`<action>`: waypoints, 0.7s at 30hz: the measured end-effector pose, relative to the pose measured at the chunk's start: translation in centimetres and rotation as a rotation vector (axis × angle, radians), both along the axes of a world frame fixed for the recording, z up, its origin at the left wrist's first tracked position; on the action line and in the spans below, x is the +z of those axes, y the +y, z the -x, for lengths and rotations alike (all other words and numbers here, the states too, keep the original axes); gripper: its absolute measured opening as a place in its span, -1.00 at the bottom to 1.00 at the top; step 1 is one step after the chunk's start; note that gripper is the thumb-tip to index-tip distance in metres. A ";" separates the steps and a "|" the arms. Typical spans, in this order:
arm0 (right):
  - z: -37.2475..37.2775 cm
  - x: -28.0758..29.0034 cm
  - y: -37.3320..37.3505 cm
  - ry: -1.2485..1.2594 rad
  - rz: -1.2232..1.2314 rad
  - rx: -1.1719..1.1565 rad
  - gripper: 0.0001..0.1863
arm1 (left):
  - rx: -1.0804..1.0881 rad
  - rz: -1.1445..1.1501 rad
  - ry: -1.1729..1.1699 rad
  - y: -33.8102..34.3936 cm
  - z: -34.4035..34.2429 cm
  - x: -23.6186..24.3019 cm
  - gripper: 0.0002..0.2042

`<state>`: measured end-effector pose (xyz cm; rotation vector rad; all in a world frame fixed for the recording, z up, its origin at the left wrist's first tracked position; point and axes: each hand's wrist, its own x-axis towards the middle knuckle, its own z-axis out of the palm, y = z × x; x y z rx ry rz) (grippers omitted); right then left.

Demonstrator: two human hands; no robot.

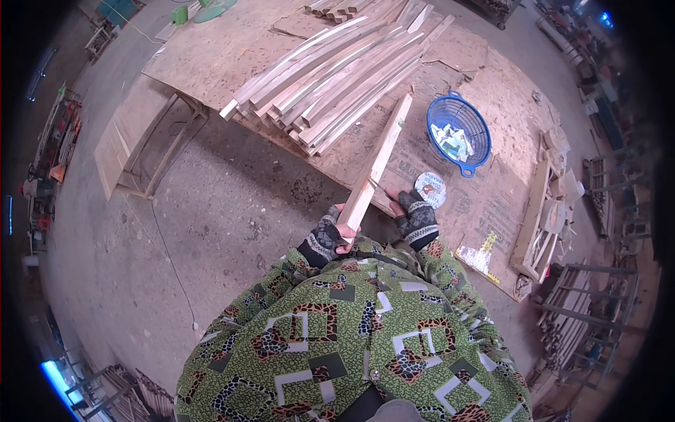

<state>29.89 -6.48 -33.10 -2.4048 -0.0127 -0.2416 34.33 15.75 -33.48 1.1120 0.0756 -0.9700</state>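
A long squared wooden strip (380, 162) slants from my body out over the table's near edge. Its near end is gripped by my left hand (332, 233), which wears a grey patterned fingerless glove, with the bare fingers wrapped round the wood. My right hand (416, 216), gloved the same way, is at the table edge just right of the strip. Its thumb and forefinger point toward the wood and look apart; the other fingers are partly hidden. Just beyond that hand lies a round white printed disc (430, 190).
A stack of wooden strips (337, 77) covers the table's left part. A blue plastic basket (479, 133) holding crumpled pieces stands on the worn tabletop (506, 190). At the right edge is a wooden tray-like frame (529, 218). A low wooden stand (137, 141) is on the floor to the left.
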 end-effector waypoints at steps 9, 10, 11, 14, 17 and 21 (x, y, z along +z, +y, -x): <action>2.1 3.5 1.8 0.059 -0.191 0.155 -0.69 | -0.027 -0.188 -0.122 -2.7 -1.6 0.6 -0.29; 2.1 3.8 1.3 0.123 -0.188 0.186 -0.69 | -0.025 -0.214 -0.137 -3.0 -1.7 0.6 -0.29; 2.1 4.0 0.6 0.188 -0.181 0.207 -0.69 | -0.032 -0.235 -0.152 -2.3 -1.2 0.5 -0.29; 1.7 3.3 -1.6 0.121 -0.099 0.166 -0.66 | -0.073 -0.274 -0.291 -0.1 0.5 0.5 -0.32; 1.7 3.7 -2.0 0.071 0.068 0.091 -0.63 | -0.099 -0.362 -0.614 0.3 0.7 -0.9 -0.33; 1.8 3.8 -2.2 0.088 0.230 0.155 -0.48 | -0.092 -0.369 -0.614 0.2 1.0 -1.3 -0.31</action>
